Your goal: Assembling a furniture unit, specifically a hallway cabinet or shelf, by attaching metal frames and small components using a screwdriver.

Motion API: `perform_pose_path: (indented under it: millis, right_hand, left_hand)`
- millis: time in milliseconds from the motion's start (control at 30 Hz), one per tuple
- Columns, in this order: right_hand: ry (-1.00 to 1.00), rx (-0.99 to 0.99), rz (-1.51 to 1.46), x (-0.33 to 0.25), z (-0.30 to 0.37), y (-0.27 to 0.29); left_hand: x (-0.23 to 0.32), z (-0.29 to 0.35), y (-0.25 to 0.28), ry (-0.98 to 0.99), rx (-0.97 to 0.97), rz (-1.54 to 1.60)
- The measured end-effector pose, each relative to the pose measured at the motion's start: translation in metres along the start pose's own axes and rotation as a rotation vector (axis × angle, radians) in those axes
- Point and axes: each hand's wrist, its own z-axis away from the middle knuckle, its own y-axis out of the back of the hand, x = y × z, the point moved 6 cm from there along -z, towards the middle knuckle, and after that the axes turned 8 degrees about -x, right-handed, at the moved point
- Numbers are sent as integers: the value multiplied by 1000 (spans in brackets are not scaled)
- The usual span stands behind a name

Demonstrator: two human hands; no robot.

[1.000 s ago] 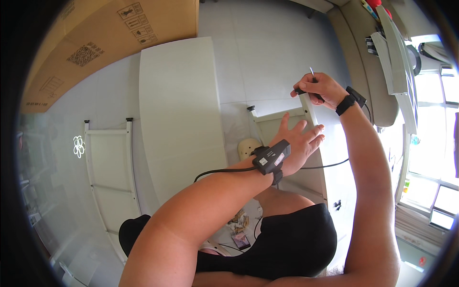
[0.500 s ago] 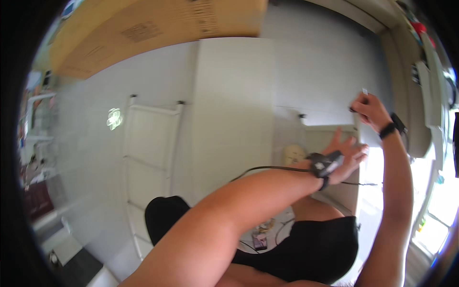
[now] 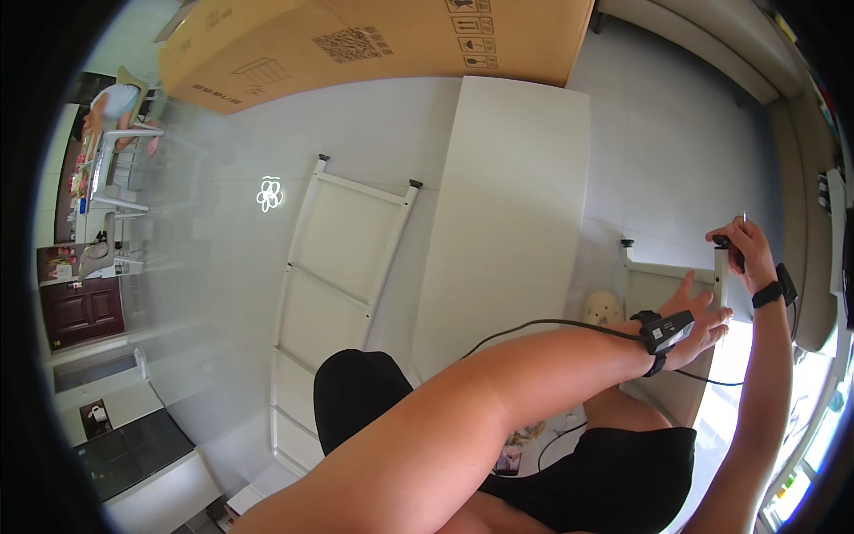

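Near the sofa (image 3: 801,200), the left hand (image 3: 696,329) spreads wide, empty, over the white frame (image 3: 721,283), the right hand (image 3: 755,255) grips a slim tool (image 3: 745,217); if loosely braced, the frame could shift and the tool slip

A white frame (image 3: 720,283), partly hidden and backed by a pale panel (image 3: 654,287), bears black feet (image 3: 627,243) at its two far corners. A dark-handled tool (image 3: 739,260), slim bright tip forward, lies just beside the right corner.
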Motion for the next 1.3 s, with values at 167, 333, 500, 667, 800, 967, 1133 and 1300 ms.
perform_pose_path:
  millis: [167, 333, 500, 667, 800, 967, 1133, 1300]
  right_hand:
    - [-22, -26, 185, 6, -6, 4]
    - [-27, -9, 191, 13, -3, 9]
    - [-71, 19, 111, 0, 23, 19]
    - [-81, -80, 170, 4, -2, -2]
    - [-77, -88, 45, 8, 1, 0]
    - [-88, -74, -161, -4, 6, -2]
    - [-128, -102, 36, 6, 2, 5]
    - [-82, -58, -93, 3, 4, 4]
  left_hand:
    - [5, -2, 5, 16, 13, 28]
    - [6, -1, 8, 11, -37, 31]
    - [16, -11, -9, -34, -3, 14]
    - [-2, 4, -19, -90, 120, -210]
    - [12, 8, 9, -164, -147, -304]
    - [13, 9, 13, -170, -182, -316]
    - [14, 7, 9, -177, -161, -288]
    - [13, 6, 10, -128, -169, -240]
